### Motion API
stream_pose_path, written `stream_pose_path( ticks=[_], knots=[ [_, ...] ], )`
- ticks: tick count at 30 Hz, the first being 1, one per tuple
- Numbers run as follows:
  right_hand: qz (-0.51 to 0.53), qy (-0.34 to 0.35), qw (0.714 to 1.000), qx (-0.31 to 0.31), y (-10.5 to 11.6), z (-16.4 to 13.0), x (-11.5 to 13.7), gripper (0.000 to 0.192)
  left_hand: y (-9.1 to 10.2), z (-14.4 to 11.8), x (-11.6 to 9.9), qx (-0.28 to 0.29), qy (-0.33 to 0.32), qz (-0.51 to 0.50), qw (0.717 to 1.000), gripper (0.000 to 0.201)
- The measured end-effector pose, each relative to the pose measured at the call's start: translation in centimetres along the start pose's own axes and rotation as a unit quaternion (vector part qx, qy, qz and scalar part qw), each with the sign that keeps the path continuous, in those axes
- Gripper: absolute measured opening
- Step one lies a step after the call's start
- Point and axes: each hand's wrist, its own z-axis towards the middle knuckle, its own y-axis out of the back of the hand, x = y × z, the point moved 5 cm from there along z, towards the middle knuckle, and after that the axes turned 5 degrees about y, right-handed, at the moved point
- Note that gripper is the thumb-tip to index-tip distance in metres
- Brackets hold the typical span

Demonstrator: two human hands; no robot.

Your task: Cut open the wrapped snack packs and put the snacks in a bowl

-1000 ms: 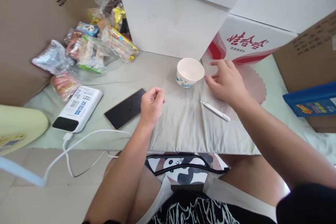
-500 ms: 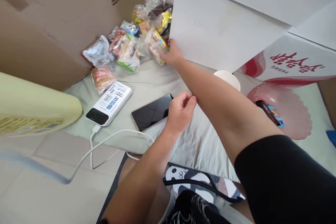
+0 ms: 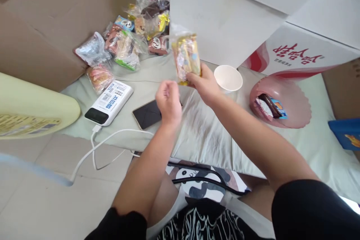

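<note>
My right hand [image 3: 204, 82] grips a yellow snack packet [image 3: 187, 58] by its lower end, between thumb and fingers. The packet stands upright, slightly blurred, in front of the white box [image 3: 225, 18]. My left hand [image 3: 169, 101] is curled closed just left of the packet's lower end, with nothing visible in it. Beneath the left hand lies a dark phone [image 3: 146, 114], partly covered by it. Behind and to the left is a pile of wrapped snacks [image 3: 126, 48]. A white bowl [image 3: 228, 78] stands right of my right hand.
A pink scalloped bowl [image 3: 298, 107] at the right holds a few wrapped snacks. A white power bank [image 3: 109, 103] with a cable [image 3: 94, 146] lies at the left beside a pale yellow container [image 3: 36, 107]. A cardboard box [image 3: 56, 26] borders the left, and a blue box [image 3: 345, 133] the far right.
My right hand has drawn back from the snack pile towards me, bringing the yellow packet with it. My left hand stays closed, a little higher and further left in view.
</note>
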Motion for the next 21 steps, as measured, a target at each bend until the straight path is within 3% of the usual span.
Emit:
stream_pose_path(
  ticks=[2,3,4,6,8,12,15,18,21],
  knots=[
    [0.165,0.005,0.986,-0.036,2.2,-5.2,-0.6,0.042,-0.5,-0.3,0.7,0.047,0.024,-0.046,0.998,0.038],
    [0.221,0.011,0.974,-0.050,3.3,-7.7,-1.0,0.046,-1.5,-0.9,1.3,0.129,0.060,-0.059,0.988,0.044],
    [0.265,0.014,0.962,-0.065,4.2,-9.9,-1.6,0.047,-2.9,-2.0,1.9,0.237,0.103,-0.066,0.964,0.055],
    [0.301,0.016,0.949,-0.090,5.6,-13.6,-3.1,0.043,-5.4,-5.4,3.1,0.429,0.174,-0.050,0.885,0.084],
    [0.286,0.022,0.951,-0.112,6.6,-16.1,-4.9,0.038,-6.7,-8.4,4.1,0.510,0.209,-0.008,0.834,0.096],
    [0.178,0.034,0.975,-0.130,7.7,-18.8,-7.7,0.042,-7.4,-11.0,6.0,0.483,0.258,0.035,0.836,0.080],
    [0.107,0.046,0.988,-0.099,8.3,-20.0,-8.5,0.042,-7.6,-11.6,7.2,0.460,0.304,0.025,0.834,0.062],
    [0.051,0.084,0.993,-0.065,9.4,-20.8,-8.9,0.037,-7.8,-11.6,8.2,0.415,0.316,0.012,0.853,0.054],
    [0.067,0.102,0.985,-0.124,12.0,-21.2,-10.1,0.042,-8.1,-11.8,9.0,0.417,0.312,0.030,0.853,0.055]
  ],
)
